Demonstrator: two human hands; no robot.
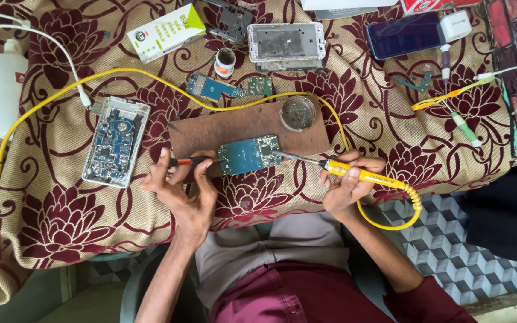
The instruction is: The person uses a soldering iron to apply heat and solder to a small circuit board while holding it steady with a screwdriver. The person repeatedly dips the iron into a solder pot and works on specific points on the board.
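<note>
A blue-green circuit board [250, 154] lies at the near edge of a brown wooden board [240, 128]. My right hand [347, 182] grips a yellow soldering iron [360, 174], and its metal tip touches the circuit board's right edge. My left hand [184, 185] pinches a thin tool with an orange-and-black handle [188, 161] against the board's left side. The iron's yellow cord [151, 81] loops across the cloth and off to the left.
An opened white device with a blue board [115, 140] lies to the left. A round metal tin [298, 112], small circuit boards [213, 88], a phone frame [285, 43], a dark phone [403, 34], a white box [166, 33], a white bottle [7, 84] and cables surround the work.
</note>
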